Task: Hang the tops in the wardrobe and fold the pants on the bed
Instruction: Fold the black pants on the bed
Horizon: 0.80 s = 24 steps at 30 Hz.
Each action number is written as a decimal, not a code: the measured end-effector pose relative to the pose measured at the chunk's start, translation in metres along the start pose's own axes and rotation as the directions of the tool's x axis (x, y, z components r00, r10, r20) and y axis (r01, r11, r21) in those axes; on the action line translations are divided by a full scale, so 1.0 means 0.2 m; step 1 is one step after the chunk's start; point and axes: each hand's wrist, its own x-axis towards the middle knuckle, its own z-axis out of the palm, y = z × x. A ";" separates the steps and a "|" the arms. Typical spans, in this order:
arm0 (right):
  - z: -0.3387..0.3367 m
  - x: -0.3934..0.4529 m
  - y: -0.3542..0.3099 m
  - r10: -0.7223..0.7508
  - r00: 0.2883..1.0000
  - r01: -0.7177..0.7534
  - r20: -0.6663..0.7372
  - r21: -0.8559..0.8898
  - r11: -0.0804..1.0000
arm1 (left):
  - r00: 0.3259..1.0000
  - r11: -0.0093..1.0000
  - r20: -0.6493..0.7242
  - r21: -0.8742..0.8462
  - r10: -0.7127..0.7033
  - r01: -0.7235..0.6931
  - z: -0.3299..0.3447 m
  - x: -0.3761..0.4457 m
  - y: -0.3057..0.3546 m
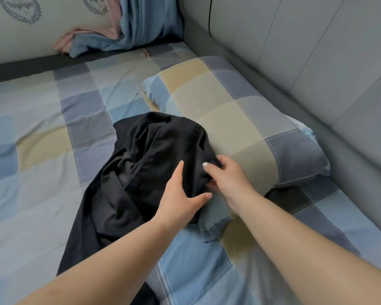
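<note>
We're early on, prob: no folded pants in view, wardrobe out of shot. The black garment (141,172) lies crumpled on the bed (31,128), partly over the pillow (240,128). Our right hand (227,179) pinches its edge; left hand (180,201) presses flat, fingers straight. Blue & pink clothes (123,34) wait by the headboard.

A crumpled garment (141,164) lies on the bed (31,172), its right edge draped over the pillow (240,128) to its right. The headboard (317,62) stands right of the pillow. Bunched cloths (119,38) lie at the bed's far edge.
</note>
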 end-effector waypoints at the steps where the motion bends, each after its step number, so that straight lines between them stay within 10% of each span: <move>1: 0.04 -0.05 -0.03 -0.036 0.997 0.037 0.075 -0.012 0.999 | 0.999 0.999 0.008 -0.002 0.050 -0.050 -0.01 -0.01 0.04; 5: 0.08 -0.26 -0.16 -0.135 0.972 0.122 0.195 0.078 0.989 | 0.989 0.986 -0.004 0.076 0.149 -0.149 -0.16 -0.10 0.23; 14: 0.22 -0.65 -0.40 -0.016 0.980 0.055 -0.200 0.192 0.980 | 0.999 0.994 -0.011 0.106 0.030 -0.028 -0.59 -0.49 0.63; 18: 0.29 -0.72 -0.48 0.194 0.979 -0.193 0.066 -0.020 0.981 | 0.981 0.974 -0.078 -0.158 -0.177 0.163 -0.75 -0.65 0.85; 24: 0.46 -1.17 -0.67 0.008 0.765 0.146 0.644 -0.185 0.972 | 0.939 0.799 -0.137 -0.572 -0.314 0.184 -1.04 -0.89 1.20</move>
